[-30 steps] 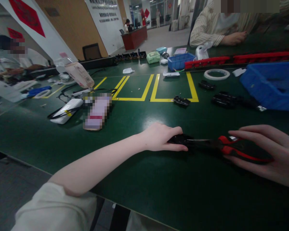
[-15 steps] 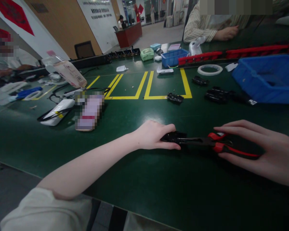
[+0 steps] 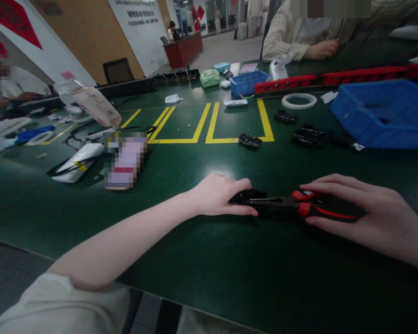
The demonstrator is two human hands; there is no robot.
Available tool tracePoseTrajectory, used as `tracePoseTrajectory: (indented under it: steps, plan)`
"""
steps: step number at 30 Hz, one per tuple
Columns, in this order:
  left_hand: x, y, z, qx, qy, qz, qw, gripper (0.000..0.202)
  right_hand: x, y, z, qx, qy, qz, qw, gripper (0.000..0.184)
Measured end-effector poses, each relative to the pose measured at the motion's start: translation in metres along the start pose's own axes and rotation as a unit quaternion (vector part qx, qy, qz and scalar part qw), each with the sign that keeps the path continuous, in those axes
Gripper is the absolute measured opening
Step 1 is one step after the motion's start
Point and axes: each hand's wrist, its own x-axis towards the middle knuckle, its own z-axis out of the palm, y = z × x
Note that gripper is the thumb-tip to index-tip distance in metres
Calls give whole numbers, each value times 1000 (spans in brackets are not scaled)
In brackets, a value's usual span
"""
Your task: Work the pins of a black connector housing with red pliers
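My left hand [image 3: 223,195] is closed around a black plastic part [image 3: 240,198], pressing it near the green tabletop. Much of that part is hidden by my fingers. With my right hand [image 3: 365,208] I grip red-and-black needle-nose pliers [image 3: 301,203] by the handles. Their long jaws [image 3: 273,202] point left and reach the black part; whether the tips pinch it cannot be made out. Beyond my hands lie more black plastic parts, one [image 3: 250,140] by the yellow tape and a larger group [image 3: 310,136] to the right.
A blue bin [image 3: 379,125] stands at the right, near a tape roll [image 3: 298,101]. Left are a phone [image 3: 127,162], a white device with a cable [image 3: 78,162] and a tilted bottle [image 3: 97,104]. A red rail [image 3: 362,75] runs along the back; a person in striped sleeves sits behind it.
The pliers' handles look a little closer together, and my right hand has shifted slightly left. My left hand keeps its hold on the black part. The whole view has drifted slightly.
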Motion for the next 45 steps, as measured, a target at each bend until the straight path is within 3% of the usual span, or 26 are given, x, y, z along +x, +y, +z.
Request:
tracePoseTrajectory:
  steps: [14, 24, 32, 45]
  plan:
    - [1, 1, 0, -4, -7, -12, 1000, 43, -4, 5, 3, 7, 22, 5, 1000, 42]
    - [1, 2, 0, 9, -6, -29, 1000, 39, 3, -6, 3, -2, 46, -19, 999, 43]
    - [0, 2, -1, 39, -16, -8, 999, 41, 2, -1, -1, 19, 26, -22, 999, 46]
    - [0, 5, -2, 13, -4, -27, 1000, 36, 2, -8, -2, 12, 33, -19, 999, 46]
